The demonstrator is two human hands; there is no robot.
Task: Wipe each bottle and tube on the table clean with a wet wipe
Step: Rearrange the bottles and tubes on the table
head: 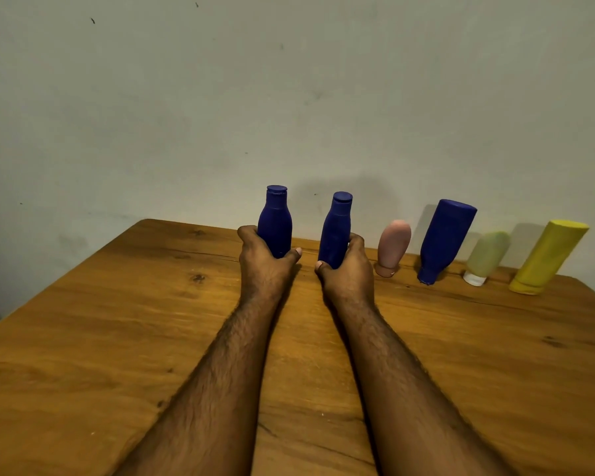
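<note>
I watched the left hand (pixel 267 254) grip the left blue bottle (pixel 275 223) low on its body, fingers curled round it, bottle upright with its cap up. Just beside it, the right hand (pixel 347 269) gripped the second blue bottle (pixel 335 231) the same way, long axis near vertical, leaning slightly right. Both stood at the far middle of the wooden surface (pixel 117 321); whether their bases touched it I could not tell. Further right along the wall stood a pink tube (pixel 394 245), a large blue bottle (pixel 445 237), a pale green tube (pixel 486 254) and a yellow tube (pixel 547 257), all cap-down, nearer the right hand. I saw no wet wipe.
</note>
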